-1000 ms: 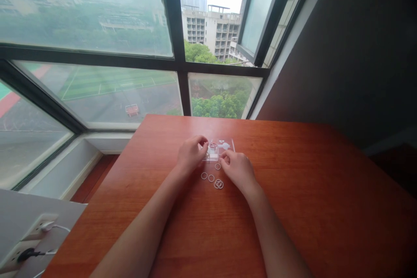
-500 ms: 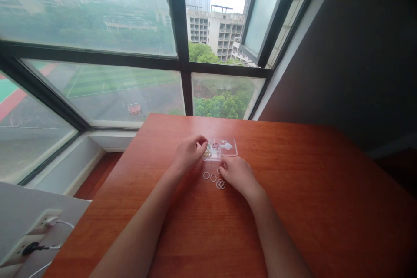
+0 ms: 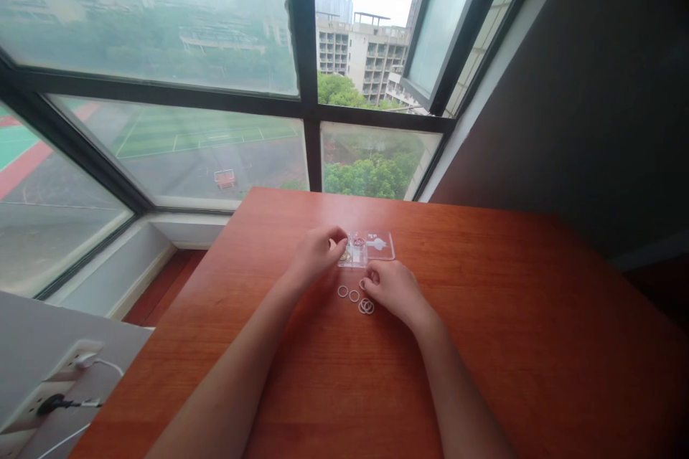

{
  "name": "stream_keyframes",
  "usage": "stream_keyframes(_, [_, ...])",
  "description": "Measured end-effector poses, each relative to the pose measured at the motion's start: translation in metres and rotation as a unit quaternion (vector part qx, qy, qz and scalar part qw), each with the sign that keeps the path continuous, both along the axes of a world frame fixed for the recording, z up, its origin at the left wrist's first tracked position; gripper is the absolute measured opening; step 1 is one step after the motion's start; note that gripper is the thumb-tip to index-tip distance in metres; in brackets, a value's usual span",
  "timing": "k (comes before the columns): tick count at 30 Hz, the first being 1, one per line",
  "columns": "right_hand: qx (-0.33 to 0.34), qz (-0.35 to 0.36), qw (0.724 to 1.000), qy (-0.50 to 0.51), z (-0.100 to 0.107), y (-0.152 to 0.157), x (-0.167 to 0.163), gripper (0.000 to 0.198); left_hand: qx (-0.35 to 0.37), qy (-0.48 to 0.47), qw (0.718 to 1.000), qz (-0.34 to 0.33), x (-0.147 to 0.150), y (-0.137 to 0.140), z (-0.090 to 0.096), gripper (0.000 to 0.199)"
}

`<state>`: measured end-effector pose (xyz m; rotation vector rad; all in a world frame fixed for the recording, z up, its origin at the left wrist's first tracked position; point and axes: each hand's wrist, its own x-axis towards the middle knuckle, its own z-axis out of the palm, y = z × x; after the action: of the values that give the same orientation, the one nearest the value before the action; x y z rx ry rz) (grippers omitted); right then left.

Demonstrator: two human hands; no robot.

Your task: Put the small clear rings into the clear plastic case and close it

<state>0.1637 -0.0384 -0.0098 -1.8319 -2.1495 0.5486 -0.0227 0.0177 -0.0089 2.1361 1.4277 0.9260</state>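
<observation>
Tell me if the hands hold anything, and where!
Can't tell: right hand at one white ring, on its right side; left hand at clear box, on its left.

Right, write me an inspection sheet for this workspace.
Surface: reddish-brown wooden table, far edge beside the window.
Job's things: clear compartment box, coloured items inside; clear lid open at its right.
Clutter: white rings loose in front of the box, some overlapping.
Grips: left grip at the box's left side; right grip at a white ring, hold unclear.
Cables: white cable and black plug at wall sockets, lower left.
Surroundings: dark window frame, one sash open; sports field and buildings outside.
</observation>
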Motion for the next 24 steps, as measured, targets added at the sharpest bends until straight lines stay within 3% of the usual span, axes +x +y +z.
stream_keyframes(5, [0.062, -0.037, 0.993, 0.097, 0.0, 0.003, 0.001, 0.011, -0.031, -0.025, 0.999, -0.023, 0.005, -0.003, 0.002, 0.016])
stream_keyframes(11, [0.149, -0.084, 0.971, 0.169, 0.0, 0.005, 0.0, 0.012, -0.119, -0.091, 0.984, -0.097, 0.019, -0.012, 0.009, 0.023])
stream_keyframes(24, [0.182, -0.089, 0.966, 0.162, 0.001, 0.005, 0.0, 0.015, -0.147, -0.131, 0.974, -0.115, 0.023, -0.013, 0.008, 0.02])
